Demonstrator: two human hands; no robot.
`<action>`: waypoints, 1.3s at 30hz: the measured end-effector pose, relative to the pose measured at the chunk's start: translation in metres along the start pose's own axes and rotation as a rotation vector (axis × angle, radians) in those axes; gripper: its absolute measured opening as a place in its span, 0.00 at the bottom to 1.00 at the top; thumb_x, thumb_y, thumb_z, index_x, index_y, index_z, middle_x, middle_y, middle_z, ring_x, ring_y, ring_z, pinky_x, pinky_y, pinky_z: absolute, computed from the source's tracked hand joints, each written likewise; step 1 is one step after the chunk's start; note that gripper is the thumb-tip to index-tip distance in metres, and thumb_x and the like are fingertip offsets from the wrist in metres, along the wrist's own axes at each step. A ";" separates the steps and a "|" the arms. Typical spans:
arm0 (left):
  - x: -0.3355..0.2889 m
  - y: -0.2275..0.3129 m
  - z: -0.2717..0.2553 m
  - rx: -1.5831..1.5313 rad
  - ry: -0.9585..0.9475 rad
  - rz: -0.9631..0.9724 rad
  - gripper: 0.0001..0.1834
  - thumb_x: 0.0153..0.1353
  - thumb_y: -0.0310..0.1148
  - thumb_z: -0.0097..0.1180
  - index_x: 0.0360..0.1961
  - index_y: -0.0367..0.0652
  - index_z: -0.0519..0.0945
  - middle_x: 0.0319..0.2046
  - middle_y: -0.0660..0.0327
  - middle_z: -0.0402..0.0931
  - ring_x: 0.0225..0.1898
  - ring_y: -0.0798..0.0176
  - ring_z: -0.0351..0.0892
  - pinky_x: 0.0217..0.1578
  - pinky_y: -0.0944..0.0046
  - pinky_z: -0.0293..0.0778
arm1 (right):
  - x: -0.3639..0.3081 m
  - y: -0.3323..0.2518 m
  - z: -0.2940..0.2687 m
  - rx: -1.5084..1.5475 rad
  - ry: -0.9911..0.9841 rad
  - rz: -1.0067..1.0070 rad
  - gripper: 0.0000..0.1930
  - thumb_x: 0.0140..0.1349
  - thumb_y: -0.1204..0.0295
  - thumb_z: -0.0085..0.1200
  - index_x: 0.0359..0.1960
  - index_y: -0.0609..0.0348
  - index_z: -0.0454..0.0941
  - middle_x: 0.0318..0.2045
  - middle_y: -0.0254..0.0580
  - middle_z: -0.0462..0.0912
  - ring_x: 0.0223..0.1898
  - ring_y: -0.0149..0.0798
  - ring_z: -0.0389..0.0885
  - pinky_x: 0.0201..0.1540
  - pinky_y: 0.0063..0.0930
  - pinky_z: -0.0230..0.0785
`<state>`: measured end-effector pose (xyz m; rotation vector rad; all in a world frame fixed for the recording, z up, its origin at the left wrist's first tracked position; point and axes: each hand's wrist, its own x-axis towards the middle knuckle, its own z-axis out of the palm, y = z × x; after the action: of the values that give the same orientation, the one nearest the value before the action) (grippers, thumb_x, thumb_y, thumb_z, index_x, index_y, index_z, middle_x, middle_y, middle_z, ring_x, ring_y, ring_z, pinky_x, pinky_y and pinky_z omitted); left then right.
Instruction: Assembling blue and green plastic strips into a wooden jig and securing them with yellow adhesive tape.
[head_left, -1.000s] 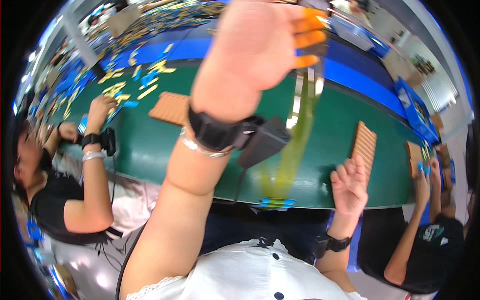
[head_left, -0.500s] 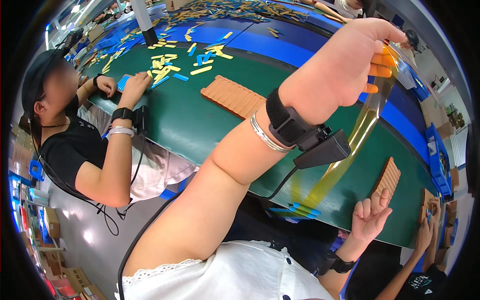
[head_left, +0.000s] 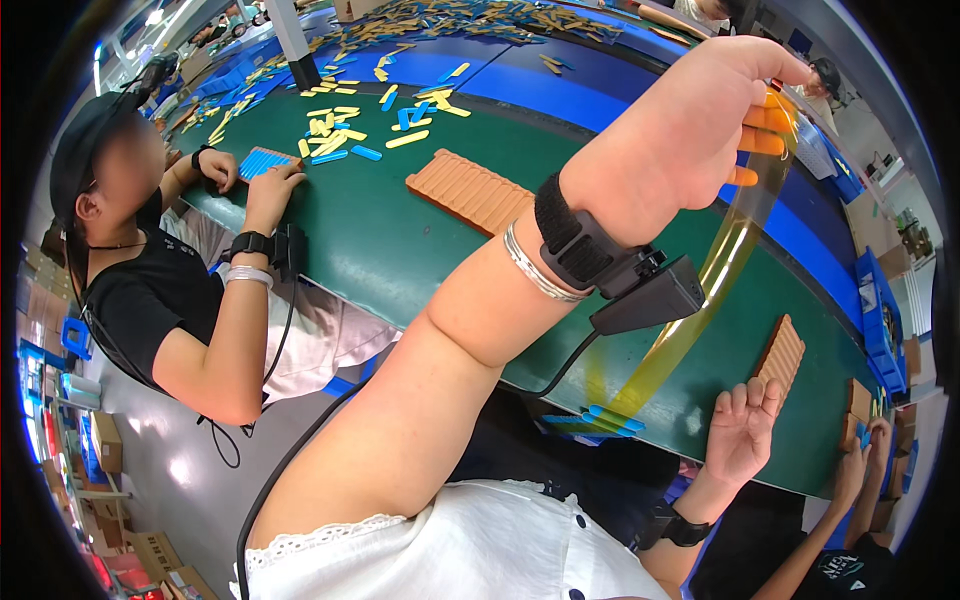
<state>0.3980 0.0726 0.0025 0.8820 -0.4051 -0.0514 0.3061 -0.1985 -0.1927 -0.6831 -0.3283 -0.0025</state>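
My left hand (head_left: 670,140) is raised high over the table, its wrist wearing a black strap with a small black device. Its curled fingers show orange through a see-through yellow film strip (head_left: 700,285) that they seem to hold. Down at the table's near edge, the strip's lower end meets several blue flat sticks (head_left: 612,420). My right hand (head_left: 740,435) is palm up at that edge, fingers loosely bent and apart, nothing visible in them. Just beyond its fingertips lies a brown grooved board (head_left: 782,352). Another grooved board (head_left: 470,188) lies left of my raised forearm.
At left, a co-worker (head_left: 150,270) handles a board filled with blue sticks (head_left: 265,163). Loose yellow and blue sticks (head_left: 335,130) lie scattered on the green table (head_left: 350,240), with a large heap (head_left: 470,25) farther back. Another co-worker's hands (head_left: 865,455) work at far right.
My right hand's outstretched finger has bent in beside the others, and the hand has turned slightly. My left hand and the strip stay nearly still. The left co-worker's hand has shifted over the board.
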 end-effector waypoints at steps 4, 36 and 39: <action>-0.003 0.005 0.004 0.013 0.071 -0.051 0.10 0.54 0.43 0.59 0.29 0.50 0.80 0.29 0.66 0.72 0.36 0.66 0.71 0.43 0.58 0.63 | 0.000 0.002 -0.001 -0.086 0.061 -0.019 0.26 0.52 0.86 0.53 0.55 0.57 0.70 0.40 0.35 0.66 0.32 0.29 0.65 0.39 0.23 0.62; -0.003 0.001 -0.002 0.054 0.040 0.011 0.11 0.55 0.44 0.59 0.29 0.48 0.79 0.32 0.64 0.74 0.38 0.63 0.72 0.46 0.52 0.64 | -0.001 0.003 -0.001 -0.196 0.037 0.016 0.25 0.51 0.87 0.56 0.53 0.57 0.71 0.39 0.34 0.67 0.31 0.29 0.65 0.37 0.24 0.61; -0.003 0.001 -0.002 0.064 0.031 0.026 0.12 0.55 0.44 0.58 0.30 0.48 0.79 0.31 0.64 0.74 0.38 0.62 0.72 0.46 0.52 0.64 | -0.001 0.003 -0.001 -0.207 -0.002 0.014 0.26 0.53 0.87 0.54 0.56 0.60 0.71 0.39 0.34 0.67 0.32 0.28 0.66 0.39 0.22 0.62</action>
<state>0.3959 0.0754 0.0007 0.9395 -0.3907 -0.0005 0.3054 -0.1971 -0.1955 -0.8909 -0.3283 -0.0229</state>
